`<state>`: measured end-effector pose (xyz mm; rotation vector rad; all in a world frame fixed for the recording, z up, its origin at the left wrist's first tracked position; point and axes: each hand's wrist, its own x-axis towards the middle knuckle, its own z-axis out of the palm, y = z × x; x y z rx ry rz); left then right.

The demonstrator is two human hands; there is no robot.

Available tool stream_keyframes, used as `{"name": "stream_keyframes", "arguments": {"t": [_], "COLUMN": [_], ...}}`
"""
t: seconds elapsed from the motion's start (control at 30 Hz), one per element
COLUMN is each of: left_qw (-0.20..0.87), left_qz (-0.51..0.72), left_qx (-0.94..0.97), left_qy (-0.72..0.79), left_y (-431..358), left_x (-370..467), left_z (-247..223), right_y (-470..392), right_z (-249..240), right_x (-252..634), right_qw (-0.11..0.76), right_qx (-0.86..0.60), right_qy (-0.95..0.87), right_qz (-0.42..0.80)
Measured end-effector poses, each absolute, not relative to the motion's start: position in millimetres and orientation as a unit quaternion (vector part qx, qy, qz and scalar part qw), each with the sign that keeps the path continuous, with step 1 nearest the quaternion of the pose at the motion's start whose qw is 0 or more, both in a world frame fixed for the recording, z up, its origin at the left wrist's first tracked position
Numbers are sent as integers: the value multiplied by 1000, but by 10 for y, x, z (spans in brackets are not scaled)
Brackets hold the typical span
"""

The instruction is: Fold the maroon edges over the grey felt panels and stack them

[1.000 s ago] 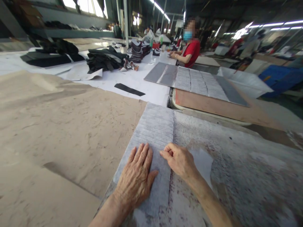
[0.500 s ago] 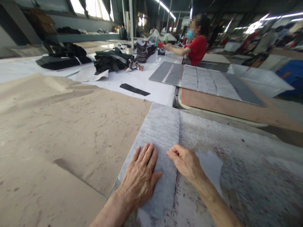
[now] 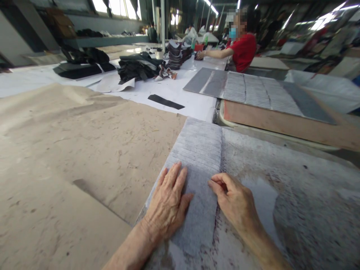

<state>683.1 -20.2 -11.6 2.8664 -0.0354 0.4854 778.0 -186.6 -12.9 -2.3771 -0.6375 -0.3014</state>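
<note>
A long strip of layered grey felt-like material (image 3: 200,144) lies lengthwise in front of me, its far part ridged by overlapping pieces. My left hand (image 3: 168,200) rests flat on its near left part, fingers stretched out and thumb spread. At the right edge of the strip, my right hand (image 3: 234,198) has thumb and forefinger pinched together. Whether a thin edge of the material is between those fingertips cannot be made out. Beneath and right of the strip is a stained grey work surface (image 3: 258,153).
Creased brown paper (image 3: 112,150) covers the table to the left. A black strip (image 3: 165,102) and dark fabric piles (image 3: 140,67) lie beyond. At the right stands a grey board (image 3: 208,80) bearing ridged strips. A person in a red shirt (image 3: 244,52) works farther back.
The view has shifted, so the scene sits slightly farther right. My right hand has drawn to the strip's right edge, still pinched. My left hand stays flat on the strip.
</note>
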Motion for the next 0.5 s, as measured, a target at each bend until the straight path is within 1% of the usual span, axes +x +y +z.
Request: {"name": "stream_keyframes", "arguments": {"t": [0.1,0.17,0.3,0.43,0.5], "left_qw": [130,102,20,8,13], "left_qz": [205,213,174,103,90], "left_qx": [968,968,984,994,995], "left_qy": [62,78,34,-38,-47], "left_y": [-95,-59,-131,-233,-240], "left_x": [6812,6788,6709,6649,6641], "left_z": [-148,-148,-91,-91,-120], "right_y": [-1876,-1872,-1861,-1835,-1822], "right_z": [-119,-119,-122,-78,-68], "right_x": [7787,7794,7810,7725,7637], "right_qw": [333,332,319,286,239], "right_qx": [-905,-905,-910,-918,-919], "right_qy": [-241,-240,-238,-236,-261], "right_qz": [-113,-112,-119,-143,-173]}}
